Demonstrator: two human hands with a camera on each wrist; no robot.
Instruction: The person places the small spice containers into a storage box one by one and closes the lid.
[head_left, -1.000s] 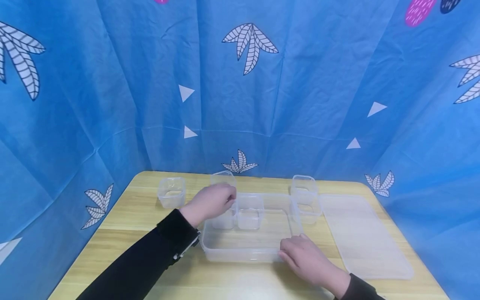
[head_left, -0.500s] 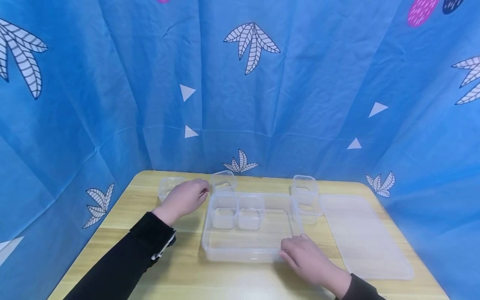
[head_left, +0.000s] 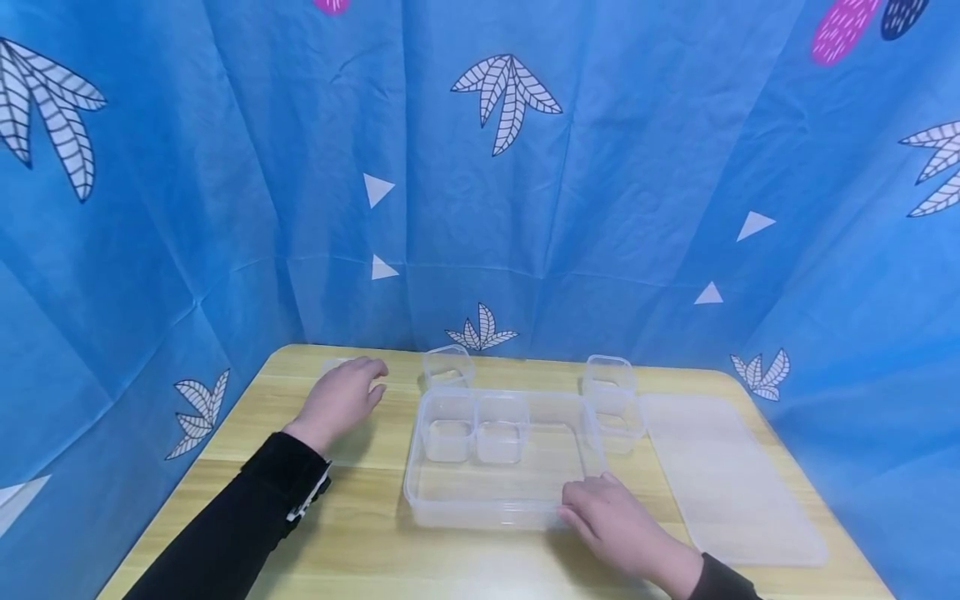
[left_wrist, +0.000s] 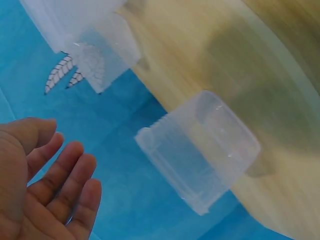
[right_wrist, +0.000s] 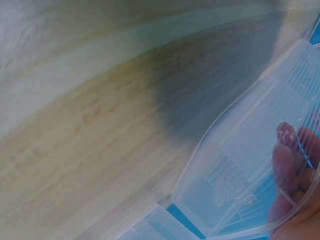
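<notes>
My left hand (head_left: 341,402) is held over the table's left side, its fingers loosely bent and holding nothing. It largely hides a small clear plastic container (head_left: 334,364) in the head view. In the left wrist view that small container (left_wrist: 200,150) stands apart from the hand's fingertips (left_wrist: 90,165). With my right hand (head_left: 618,521) I grip the front right corner of a large clear plastic box (head_left: 487,510); the right wrist view shows the fingers (right_wrist: 285,167) through its wall. Inside the box, two small containers (head_left: 448,440) (head_left: 500,442) sit side by side at the back left.
Behind the box stands another small container (head_left: 447,364). More small containers (head_left: 609,375) stand at its right back corner. A flat translucent lid (head_left: 731,483) lies on the wooden table (head_left: 360,533) at the right. A blue patterned curtain (head_left: 480,208) surrounds the table.
My left hand has moved left, from above the small containers in the box to the small container at the far left. My right hand keeps its place on the box corner.
</notes>
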